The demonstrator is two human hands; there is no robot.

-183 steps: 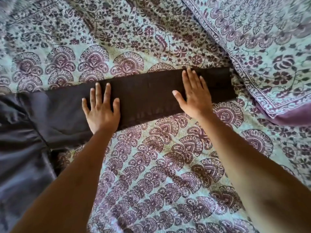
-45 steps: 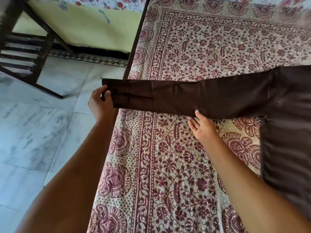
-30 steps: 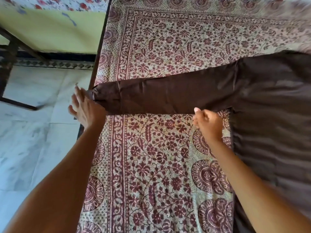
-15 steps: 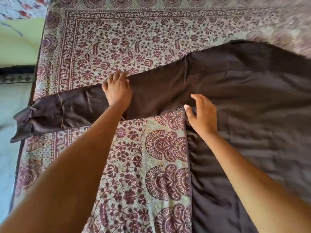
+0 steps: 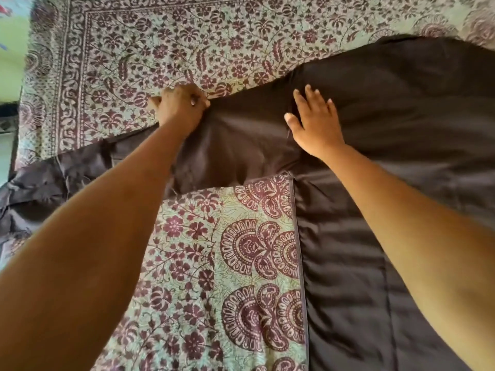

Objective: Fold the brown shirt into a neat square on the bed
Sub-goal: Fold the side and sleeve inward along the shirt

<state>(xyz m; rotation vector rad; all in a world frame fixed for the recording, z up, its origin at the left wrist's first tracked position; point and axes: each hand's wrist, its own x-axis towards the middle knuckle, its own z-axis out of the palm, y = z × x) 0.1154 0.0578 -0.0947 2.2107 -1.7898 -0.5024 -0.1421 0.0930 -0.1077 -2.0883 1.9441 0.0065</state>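
Note:
The brown shirt (image 5: 401, 108) lies spread on the patterned bedsheet (image 5: 166, 49), its body filling the right side. One long sleeve (image 5: 235, 145) runs left toward the bed's left edge, where its cuff end (image 5: 32, 183) hangs over. My left hand (image 5: 182, 105) grips the sleeve's far edge about midway, fingers curled around the fabric, which bunches below it. My right hand (image 5: 313, 124) lies flat with spread fingers on the shirt at the seam where the sleeve joins the body.
The bed's left edge (image 5: 16, 145) runs down the left side, with floor and a green surface (image 5: 10, 44) beyond it. Bare printed sheet lies beyond the sleeve and in front of it, between my arms.
My left hand slid right along the sleeve and went from lying flat to gripping its far edge. My right hand moved up onto the shoulder seam. The view shifted right.

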